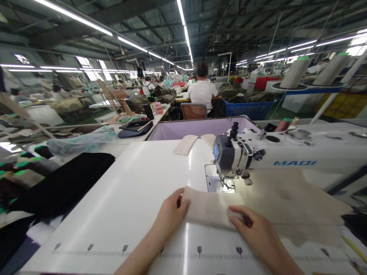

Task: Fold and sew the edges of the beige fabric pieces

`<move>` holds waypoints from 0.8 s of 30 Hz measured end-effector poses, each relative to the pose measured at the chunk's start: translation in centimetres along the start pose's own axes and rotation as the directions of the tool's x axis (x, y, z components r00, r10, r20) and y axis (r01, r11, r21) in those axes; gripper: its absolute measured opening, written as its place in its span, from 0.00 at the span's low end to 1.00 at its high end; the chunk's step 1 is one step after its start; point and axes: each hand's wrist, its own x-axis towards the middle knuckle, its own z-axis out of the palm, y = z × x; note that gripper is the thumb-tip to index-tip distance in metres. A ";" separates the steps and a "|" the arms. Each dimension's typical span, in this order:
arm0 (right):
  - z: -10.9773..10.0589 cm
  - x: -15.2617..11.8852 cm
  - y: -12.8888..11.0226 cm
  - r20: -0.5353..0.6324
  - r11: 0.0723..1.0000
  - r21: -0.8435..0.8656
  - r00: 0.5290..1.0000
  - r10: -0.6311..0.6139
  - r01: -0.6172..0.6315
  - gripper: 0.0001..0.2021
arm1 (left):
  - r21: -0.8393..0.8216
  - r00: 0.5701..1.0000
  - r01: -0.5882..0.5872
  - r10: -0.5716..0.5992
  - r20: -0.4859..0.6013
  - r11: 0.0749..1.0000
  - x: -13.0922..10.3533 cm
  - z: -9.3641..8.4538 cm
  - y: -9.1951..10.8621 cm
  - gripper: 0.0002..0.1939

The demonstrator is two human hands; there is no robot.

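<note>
Forearms (pixel 140 248) sit nearest me; beyond, beige cloth (pixel 210 208) spans between my left fingers (pixel 185 206), pinching its left edge, and right fingers (pixel 236 209), pinching its right end.

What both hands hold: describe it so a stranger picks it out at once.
Start at the white sewing machine on the white table. Just this side of its sewing head is a beige cloth piece, its ends in the left hand and the right hand. Unlike the beige pieces by the table's far edge, this one is held.

Long, white tube lights (pixel 181 12) run beneath a dark steel-beamed roof (pixel 137 19), with bright rectangular windows (pixel 83 62) at left.
</note>
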 end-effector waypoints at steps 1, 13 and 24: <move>0.0 0.0 0.1 0.008 1.000 -0.007 1.000 -0.001 0.001 0.16 | -0.048 0.999 0.014 -0.016 -0.039 0.999 -0.3 0.2 -0.2 0.21; 0.1 -0.9 0.4 -0.016 0.998 -0.030 0.998 0.059 -0.059 0.17 | -0.010 0.994 -0.088 0.087 -0.064 0.996 -1.1 0.6 -0.3 0.11; -0.3 -0.7 1.4 0.023 0.995 -0.075 0.997 0.073 -0.071 0.18 | -0.017 0.996 -0.058 0.057 -0.073 0.998 -1.1 0.6 -0.5 0.13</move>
